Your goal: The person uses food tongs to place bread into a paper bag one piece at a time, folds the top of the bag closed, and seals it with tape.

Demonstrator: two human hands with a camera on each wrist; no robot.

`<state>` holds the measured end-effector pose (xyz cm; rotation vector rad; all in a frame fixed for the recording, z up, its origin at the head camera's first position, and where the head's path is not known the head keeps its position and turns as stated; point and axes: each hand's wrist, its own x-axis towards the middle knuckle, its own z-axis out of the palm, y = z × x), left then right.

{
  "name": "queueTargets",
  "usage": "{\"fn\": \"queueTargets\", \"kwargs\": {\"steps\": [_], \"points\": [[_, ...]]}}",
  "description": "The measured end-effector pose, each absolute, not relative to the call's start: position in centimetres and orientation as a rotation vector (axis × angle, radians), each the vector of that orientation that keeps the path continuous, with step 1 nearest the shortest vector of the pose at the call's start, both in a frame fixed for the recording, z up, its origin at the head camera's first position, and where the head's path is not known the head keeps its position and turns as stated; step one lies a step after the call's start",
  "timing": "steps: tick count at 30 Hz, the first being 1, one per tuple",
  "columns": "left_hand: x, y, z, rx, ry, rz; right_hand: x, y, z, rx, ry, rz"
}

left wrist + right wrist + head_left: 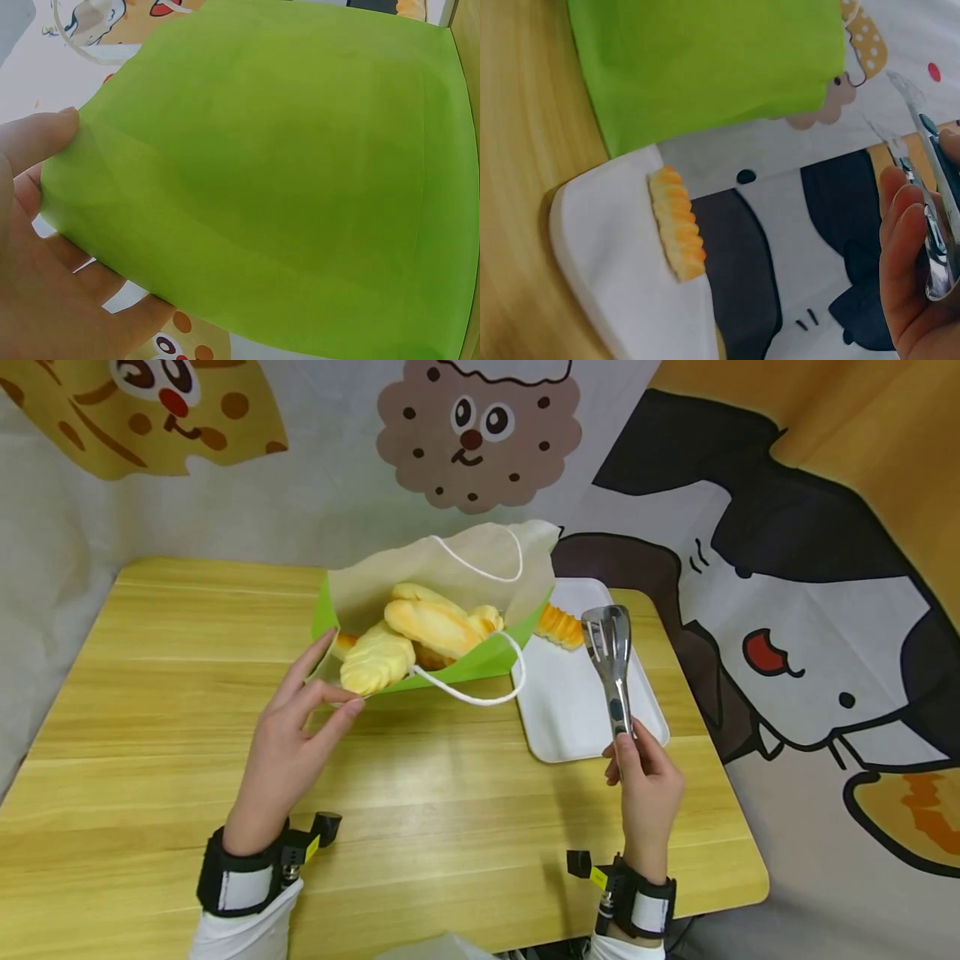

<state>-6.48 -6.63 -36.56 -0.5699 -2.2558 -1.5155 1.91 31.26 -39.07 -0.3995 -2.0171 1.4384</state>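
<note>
A green paper bag (480,667) with a beige inside lies tilted, its mouth facing me, with several bread pieces inside. A pale ridged bread (377,658) sits at the mouth, beside a long split roll (431,625). My left hand (288,743) pinches the bag's rim between thumb and fingers; in the left wrist view, the green side (262,165) fills most of the picture. My right hand (651,785) grips metal tongs (617,681) by the handle, above the white tray (562,727). Their two arms stand apart in the right wrist view, with nothing between them.
One ridged golden bread (561,628) lies on the tray, close to the bag's right side. White cord handles (480,700) loop from the bag. Behind the wooden table (150,710) hangs a cartoon-printed cloth (315,518).
</note>
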Motion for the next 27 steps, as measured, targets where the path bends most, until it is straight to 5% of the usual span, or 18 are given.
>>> {"fn": "queueTargets", "kwargs": {"steps": [27], "points": [[-6.7,-6.7,-36.4,-0.564,-2.247,-1.532,-0.8,33.2,-43.9,-0.855,-2.207,1.649]]}}
